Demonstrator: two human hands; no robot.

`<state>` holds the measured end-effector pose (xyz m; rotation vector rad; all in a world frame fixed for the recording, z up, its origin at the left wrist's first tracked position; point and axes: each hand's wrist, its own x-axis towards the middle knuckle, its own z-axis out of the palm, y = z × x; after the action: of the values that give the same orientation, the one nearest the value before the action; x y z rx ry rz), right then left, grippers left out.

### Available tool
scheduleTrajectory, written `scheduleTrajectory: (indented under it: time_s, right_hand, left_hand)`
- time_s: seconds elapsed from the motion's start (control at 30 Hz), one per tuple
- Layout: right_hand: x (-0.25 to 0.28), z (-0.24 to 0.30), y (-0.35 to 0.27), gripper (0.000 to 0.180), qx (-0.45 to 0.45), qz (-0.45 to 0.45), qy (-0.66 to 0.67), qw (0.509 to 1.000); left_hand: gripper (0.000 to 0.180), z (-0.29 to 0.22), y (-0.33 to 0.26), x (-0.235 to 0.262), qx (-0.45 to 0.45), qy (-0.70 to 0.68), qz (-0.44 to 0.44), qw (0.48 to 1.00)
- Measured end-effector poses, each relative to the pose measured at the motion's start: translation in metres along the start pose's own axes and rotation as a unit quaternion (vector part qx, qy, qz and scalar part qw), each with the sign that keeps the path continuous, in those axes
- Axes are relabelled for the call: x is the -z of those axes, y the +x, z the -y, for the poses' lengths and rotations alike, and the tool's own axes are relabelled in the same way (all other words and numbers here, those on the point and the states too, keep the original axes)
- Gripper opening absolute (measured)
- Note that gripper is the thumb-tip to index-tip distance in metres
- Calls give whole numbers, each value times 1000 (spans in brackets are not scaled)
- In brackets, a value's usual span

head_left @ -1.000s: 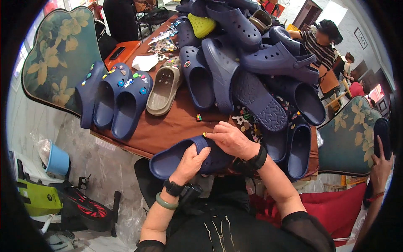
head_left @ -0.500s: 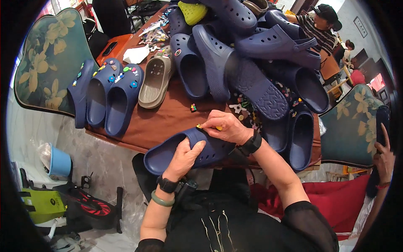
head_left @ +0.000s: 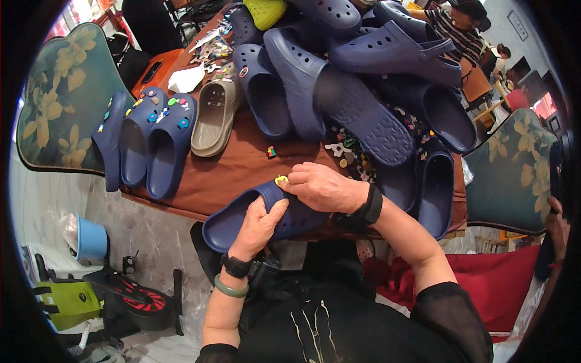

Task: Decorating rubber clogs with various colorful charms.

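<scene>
A navy foam clog (head_left: 227, 219) lies across the near edge of the table, its open heel end toward the left. My left hand (head_left: 257, 227) is closed around its side, thumb on top of the upper. My right hand (head_left: 327, 189) bends over the upper and pinches a small yellow shoe charm (head_left: 281, 180) against the clog's far side. Part of the toe is hidden under the right hand and wrist. Beyond the clog, a small multicoloured charm (head_left: 271, 151) lies alone on the brown cloth (head_left: 242, 172).
Decorated navy clogs (head_left: 164, 151) and a beige clog (head_left: 212, 118) stand at the left. A heap of navy clogs (head_left: 369, 115) fills the back and right, with loose charms (head_left: 354, 158) beneath. Another person's hand (head_left: 557, 224) shows at the right edge; a person in stripes (head_left: 457, 39) is behind.
My right hand has turned over slightly at the clog, and more of the yellow charm's face now shows. The left hand keeps its hold. The whole view has shifted a little.
</scene>
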<state>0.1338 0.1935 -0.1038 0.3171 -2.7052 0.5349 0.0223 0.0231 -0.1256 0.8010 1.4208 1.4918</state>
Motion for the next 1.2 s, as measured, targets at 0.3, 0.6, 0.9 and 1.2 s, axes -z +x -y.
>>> scheduleTrajectory:
  time_s: [0.3, 0.6, 0.9, 1.2]
  right_hand:
    - [1, 27, -39, 25, -302, -136, 229, 915]
    - [-8, 68, -58, 18, -363, -140, 302, 870]
    - [-38, 68, -49, 20, -261, -302, 80, 913]
    - [-72, 61, -52, 24, -158, -376, 15, 913]
  left_hand:
    - [32, -10, -3, -10, -42, 81, -54, 994]
    - [38, -7, 13, -4, -28, 183, -113, 976]
    - [28, -6, -22, -7, -56, 58, -1, 997]
    - [28, 12, -12, -16, 1, 65, -31, 997]
